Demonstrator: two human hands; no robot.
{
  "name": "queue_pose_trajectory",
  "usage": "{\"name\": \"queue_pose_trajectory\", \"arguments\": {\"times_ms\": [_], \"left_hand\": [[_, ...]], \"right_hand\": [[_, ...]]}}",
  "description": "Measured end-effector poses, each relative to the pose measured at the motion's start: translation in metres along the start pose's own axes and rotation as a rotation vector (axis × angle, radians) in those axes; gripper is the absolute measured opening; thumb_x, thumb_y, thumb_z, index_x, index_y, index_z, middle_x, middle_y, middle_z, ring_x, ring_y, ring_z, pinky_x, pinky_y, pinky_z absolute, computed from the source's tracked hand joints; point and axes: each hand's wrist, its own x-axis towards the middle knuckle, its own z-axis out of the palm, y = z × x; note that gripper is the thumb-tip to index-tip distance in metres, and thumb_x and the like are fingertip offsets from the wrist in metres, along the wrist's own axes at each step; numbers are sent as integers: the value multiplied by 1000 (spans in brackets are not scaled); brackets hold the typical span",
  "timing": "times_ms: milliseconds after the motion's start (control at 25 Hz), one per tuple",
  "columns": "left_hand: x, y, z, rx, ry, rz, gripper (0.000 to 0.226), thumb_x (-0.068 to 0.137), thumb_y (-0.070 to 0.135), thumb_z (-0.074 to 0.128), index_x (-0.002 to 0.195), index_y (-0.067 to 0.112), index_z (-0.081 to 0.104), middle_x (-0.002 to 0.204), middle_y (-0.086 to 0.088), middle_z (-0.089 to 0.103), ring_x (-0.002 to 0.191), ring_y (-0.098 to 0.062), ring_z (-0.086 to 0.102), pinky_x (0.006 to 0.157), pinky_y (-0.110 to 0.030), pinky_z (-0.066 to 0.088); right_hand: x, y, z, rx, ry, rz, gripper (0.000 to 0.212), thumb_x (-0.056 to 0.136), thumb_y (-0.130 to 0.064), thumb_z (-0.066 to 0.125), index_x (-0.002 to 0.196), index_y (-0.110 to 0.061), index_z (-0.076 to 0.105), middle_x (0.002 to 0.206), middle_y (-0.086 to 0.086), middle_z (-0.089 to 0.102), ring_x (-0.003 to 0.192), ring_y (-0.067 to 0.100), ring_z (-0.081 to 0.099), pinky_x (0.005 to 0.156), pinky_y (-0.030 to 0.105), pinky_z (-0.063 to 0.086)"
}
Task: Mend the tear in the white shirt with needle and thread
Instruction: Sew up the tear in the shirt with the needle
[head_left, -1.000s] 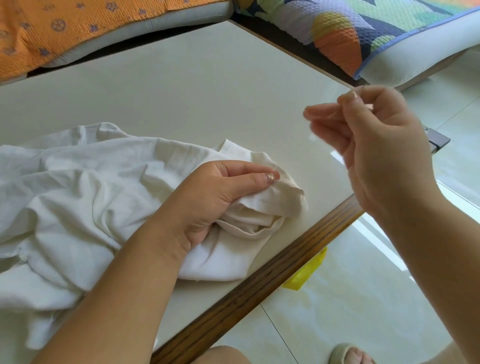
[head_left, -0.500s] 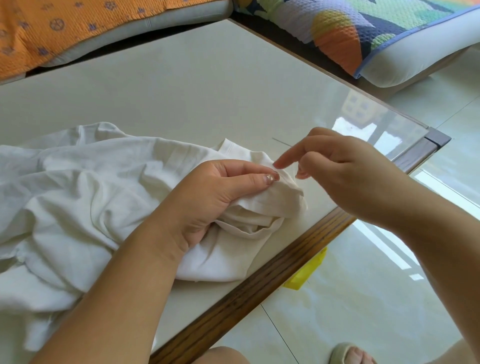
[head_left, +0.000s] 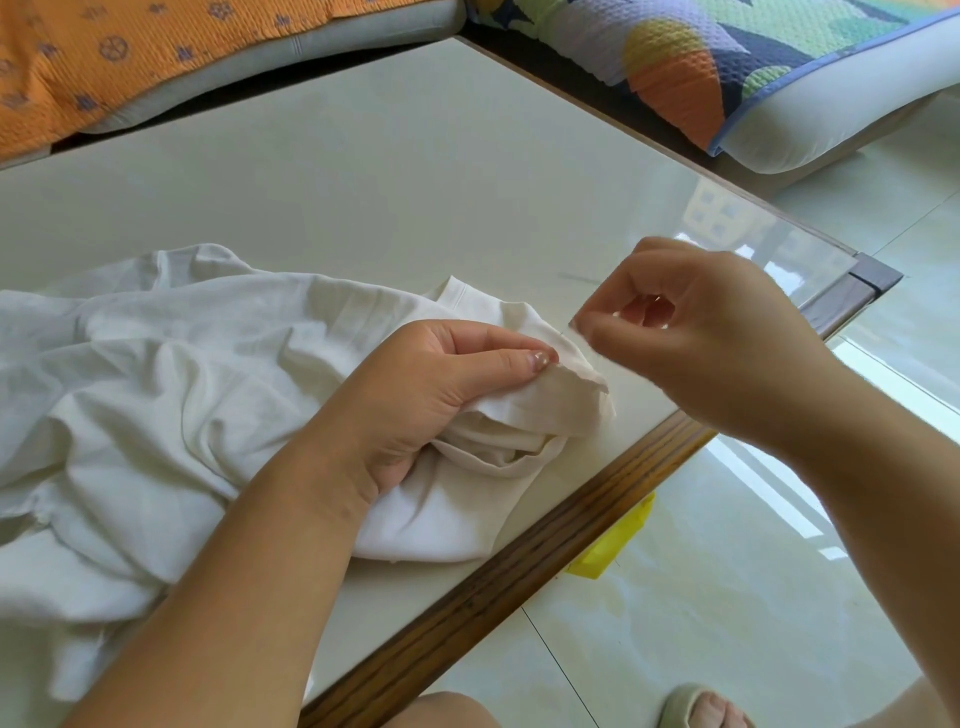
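**Shirt fold held in left hand; right hand pinched at its edge**

Location. The white shirt (head_left: 182, 395) lies crumpled on the left and middle of the glass-topped table (head_left: 415, 182). One folded part reaches close to the wooden front edge.

Left hand. The left hand (head_left: 431, 400) grips that folded part. Its fingers are curled under the cloth and its thumb presses flat on top, holding a ridge of fabric up off the table.

Right hand. The right hand (head_left: 722, 348) hovers just beside the ridge, on its right. Thumb and forefinger are pinched together and the other fingers are curled. What they pinch is too fine to make out. It is judged to be the needle, with its point at or touching the fold. No thread can be made out.

Handling. The cloth appears light, thin and limp. It creases freely and will not keep a shape unaided, so it needs to be held taut close to the stitch line, as the left thumb does. The torn edge is probably prone to fraying and should not be tugged. The needle is best pinched near its blunt end, and it is easily lost against the pale surface.

Surroundings. A yellow object (head_left: 618, 540) lies on the floor under the table edge. An orange cushion (head_left: 78, 62) and a multicoloured cushion (head_left: 727, 67) sit beyond the table.
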Motion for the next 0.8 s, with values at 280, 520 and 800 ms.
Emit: {"name": "queue_pose_trajectory", "arguments": {"times_ms": [280,520,800], "left_hand": [[0,0,0,11,-4,15,10,73,14,73,80,14,80,83,-7,77,75,-14,73,64,-23,59],[-1,1,0,1,3,2,14,72,14,73,84,11,79,84,-11,77,73,-18,74,58,-25,59],[0,0,0,4,-34,17,14,74,13,71,85,11,80,88,-12,77,79,-20,75,67,-27,61]], "right_hand": [[9,14,-1,-76,249,212,15,95,-27,58,94,-19,71,89,-3,58,69,7,49,57,16,36],[1,-6,-4,35,1,81,24,92,-18,53,90,-34,71,84,-9,56,68,1,52,57,7,39],[-2,-4,3,41,-188,61,13,86,-25,64,80,-34,72,82,-4,57,67,7,52,56,14,42]]}}
